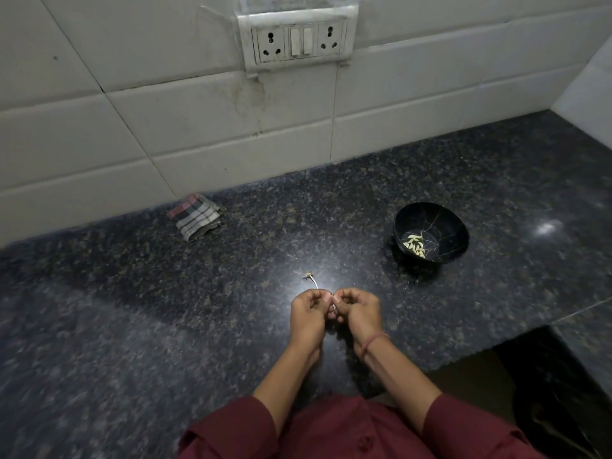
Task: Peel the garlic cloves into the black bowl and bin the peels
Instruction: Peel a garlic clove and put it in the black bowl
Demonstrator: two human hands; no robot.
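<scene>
Head view: garlic clove (332, 309) mostly hidden, pinched between the curled fingers of left hand (308, 313) and right hand (359, 311), which meet over the bench (165, 309). Peel scrap (311, 280) lies just beyond. Black bowl (445, 220) with peeled cloves (414, 245) sits well right; checked cloth (195, 215) by wall.

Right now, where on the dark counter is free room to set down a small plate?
The dark speckled stone counter is bare left of the left hand, below the folded checked cloth, and between that cloth and the round black bowl. Crowded: a small garlic scrap lies just ahead of that hand.
</scene>
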